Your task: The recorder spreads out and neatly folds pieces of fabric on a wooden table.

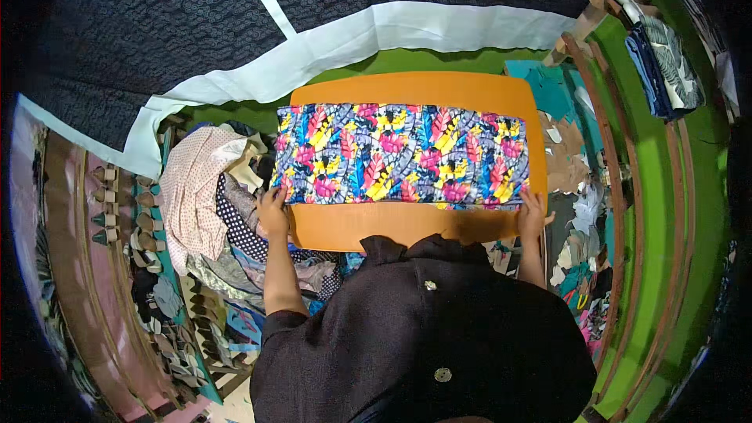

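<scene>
A folded length of printed cloth [399, 153], with bright pink, yellow, blue and grey leaf shapes, lies spread in a wide strip across an orange table [407, 225]. At its near left corner my left hand [272, 213] has its fingers closed on the edge. My right hand [533, 215] grips the near right corner, its outer finger sticking out to the side. The thumbs are mostly hidden. The cloth looks flat, with its near edge running nearly straight between my hands.
Left of the table is a heap of fabrics, including a pale dotted cloth [200, 188] and a dark polka-dot cloth [241, 219]. Shoe-like items [145, 227] line racks at the left. Scraps [583, 211] lie at the right, beside wooden rails [619, 188]. Folded clothes [662, 66] hang at upper right.
</scene>
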{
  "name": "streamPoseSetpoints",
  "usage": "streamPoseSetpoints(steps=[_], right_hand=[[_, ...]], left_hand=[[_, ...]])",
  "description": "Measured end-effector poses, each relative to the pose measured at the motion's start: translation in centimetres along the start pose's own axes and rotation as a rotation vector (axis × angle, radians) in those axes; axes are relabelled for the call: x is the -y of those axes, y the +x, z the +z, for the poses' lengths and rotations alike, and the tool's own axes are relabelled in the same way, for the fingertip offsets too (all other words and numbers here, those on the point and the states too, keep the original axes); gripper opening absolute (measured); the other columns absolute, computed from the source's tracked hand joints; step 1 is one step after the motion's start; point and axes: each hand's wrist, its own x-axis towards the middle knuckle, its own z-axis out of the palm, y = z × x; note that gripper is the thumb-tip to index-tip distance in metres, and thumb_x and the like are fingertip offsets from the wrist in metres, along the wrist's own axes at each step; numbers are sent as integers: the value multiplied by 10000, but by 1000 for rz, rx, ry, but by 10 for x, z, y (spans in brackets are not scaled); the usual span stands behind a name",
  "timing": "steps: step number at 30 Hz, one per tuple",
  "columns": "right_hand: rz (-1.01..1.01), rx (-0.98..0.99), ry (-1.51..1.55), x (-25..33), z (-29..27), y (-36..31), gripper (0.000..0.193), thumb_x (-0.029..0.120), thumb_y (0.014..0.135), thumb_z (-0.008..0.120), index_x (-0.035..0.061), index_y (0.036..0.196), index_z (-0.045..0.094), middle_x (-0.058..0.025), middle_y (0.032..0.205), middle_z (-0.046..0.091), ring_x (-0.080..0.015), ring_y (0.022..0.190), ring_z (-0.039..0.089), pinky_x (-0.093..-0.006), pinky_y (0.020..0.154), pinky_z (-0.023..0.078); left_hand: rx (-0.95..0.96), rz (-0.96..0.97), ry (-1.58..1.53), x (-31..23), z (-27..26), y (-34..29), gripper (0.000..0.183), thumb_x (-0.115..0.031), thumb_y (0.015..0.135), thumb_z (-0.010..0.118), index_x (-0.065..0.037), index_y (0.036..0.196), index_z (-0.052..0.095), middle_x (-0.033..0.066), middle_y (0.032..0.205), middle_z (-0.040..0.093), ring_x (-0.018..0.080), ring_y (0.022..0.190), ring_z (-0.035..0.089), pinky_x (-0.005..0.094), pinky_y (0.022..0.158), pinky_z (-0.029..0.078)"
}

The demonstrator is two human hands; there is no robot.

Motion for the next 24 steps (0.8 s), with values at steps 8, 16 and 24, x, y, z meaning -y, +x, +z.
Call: streamPoseSetpoints(steps=[8,16,24], right_hand=[[-149,-23,100,-11,4,-18,259,166,795,548,201,1034,644,-30,1271,491,-277,1255,335,-602,972,39],[-367,-181,288,26,19,1,457,137,721,542,69,1172,509,-184,1279,414,-355,1207,351,-517,964,259],[-407,369,-82,80,19,-10,710,404,727,568,247,1362,293,-203,1415,200,-402,1269,251,-638,935,212]], left_hand=[[95,-243,12,-14,6,22,424,-28,652,582,-203,1033,644,85,1129,550,264,1079,481,431,942,310],[42,22,-164,-46,-21,58,536,-141,611,615,-92,1141,551,174,1185,477,350,1107,434,470,917,313],[644,386,-168,-148,17,56,816,-484,712,620,-192,1378,250,177,1426,192,334,1317,183,541,1012,202]])
